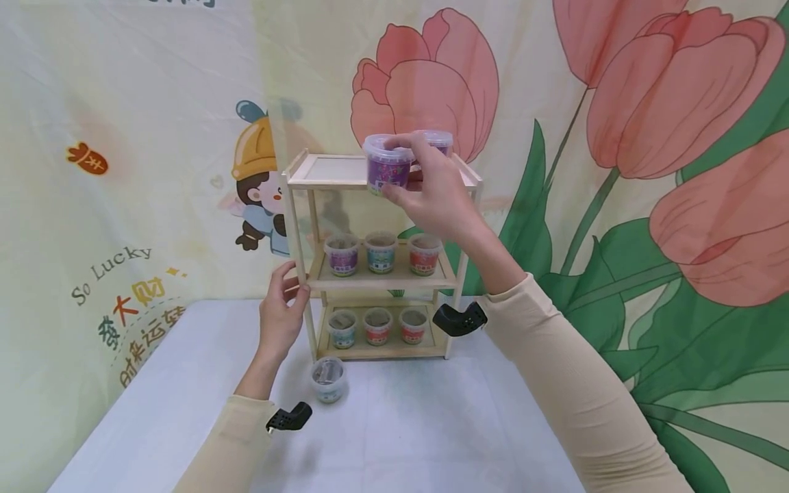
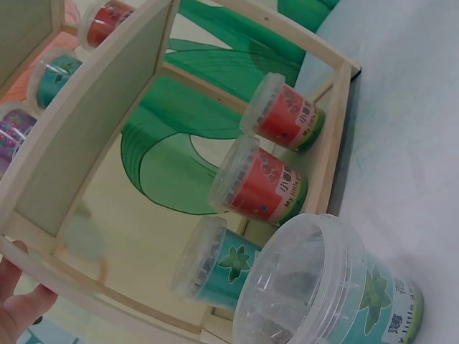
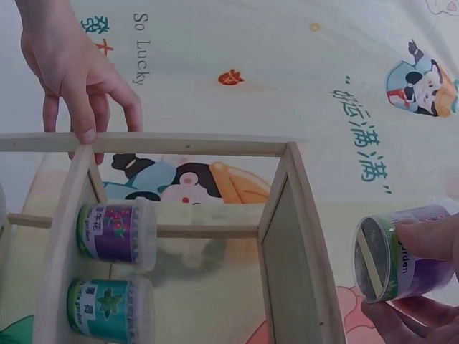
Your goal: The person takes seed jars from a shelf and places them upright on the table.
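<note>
A three-tier wooden shelf (image 1: pixel 320 181) stands on the white table. My right hand (image 1: pixel 394 168) pinches a purple-labelled tub (image 1: pixel 387 164) by its rim and side, just above the top tier; in the right wrist view the purple tub (image 3: pixel 401 254) lies between my fingers (image 3: pixel 430 240) beside the top board. A second tub (image 1: pixel 436 140) stands behind it on the top tier. My left hand (image 1: pixel 294 284) grips the shelf's left front post at the middle tier; the left hand (image 3: pixel 79 79) also shows on the post from the right wrist.
The middle tier holds a purple (image 1: pixel 342 255), a teal (image 1: pixel 380 252) and a red tub (image 1: pixel 424 253). On the bottom tier stand a teal (image 1: pixel 342 329) and two red tubs (image 1: pixel 377 326). A teal tub (image 1: pixel 328 378) sits on the table before the shelf. A printed cloth hangs behind.
</note>
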`<state>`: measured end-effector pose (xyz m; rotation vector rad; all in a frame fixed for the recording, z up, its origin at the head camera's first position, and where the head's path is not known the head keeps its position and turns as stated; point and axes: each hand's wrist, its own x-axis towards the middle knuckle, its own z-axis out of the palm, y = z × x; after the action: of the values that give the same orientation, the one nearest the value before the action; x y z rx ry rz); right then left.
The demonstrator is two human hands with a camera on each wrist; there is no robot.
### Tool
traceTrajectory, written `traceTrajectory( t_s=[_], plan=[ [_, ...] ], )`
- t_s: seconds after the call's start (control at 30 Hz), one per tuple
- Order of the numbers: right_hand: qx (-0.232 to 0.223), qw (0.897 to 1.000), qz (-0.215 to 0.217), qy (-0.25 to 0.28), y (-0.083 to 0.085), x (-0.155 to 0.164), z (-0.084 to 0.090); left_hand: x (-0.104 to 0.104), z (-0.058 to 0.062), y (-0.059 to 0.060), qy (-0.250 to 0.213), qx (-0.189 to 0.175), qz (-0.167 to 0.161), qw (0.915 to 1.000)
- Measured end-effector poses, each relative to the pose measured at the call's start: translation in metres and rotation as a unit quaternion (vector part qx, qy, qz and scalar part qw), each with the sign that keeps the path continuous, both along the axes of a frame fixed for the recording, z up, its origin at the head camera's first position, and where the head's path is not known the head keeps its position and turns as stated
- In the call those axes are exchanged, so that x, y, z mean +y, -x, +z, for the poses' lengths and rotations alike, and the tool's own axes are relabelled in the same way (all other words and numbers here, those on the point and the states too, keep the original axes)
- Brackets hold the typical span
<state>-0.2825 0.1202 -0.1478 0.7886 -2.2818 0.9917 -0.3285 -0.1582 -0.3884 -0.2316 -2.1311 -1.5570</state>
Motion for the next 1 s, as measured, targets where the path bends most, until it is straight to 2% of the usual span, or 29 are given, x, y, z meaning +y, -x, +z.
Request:
traceTrajectory(
  t_s=[0.4, 0.83, 1.0],
  plan=[
    [-0.002, 1.000, 0.021, 0.018, -0.013, 0.006, -0.033, 0.000, 0.000, 0.000, 0.000, -0.003, -0.002, 1.0000],
    [-0.003, 0.999, 0.025, 0.036, -0.018, 0.007, -0.068, 0.002, 0.000, -0.001, -0.004, 0.002, 0.002, 1.0000],
    [-0.019, 0.998, 0.029, 0.043, -0.019, 0.007, -0.082, 0.002, 0.000, -0.001, -0.003, 0.002, 0.002, 1.0000]
  ],
)
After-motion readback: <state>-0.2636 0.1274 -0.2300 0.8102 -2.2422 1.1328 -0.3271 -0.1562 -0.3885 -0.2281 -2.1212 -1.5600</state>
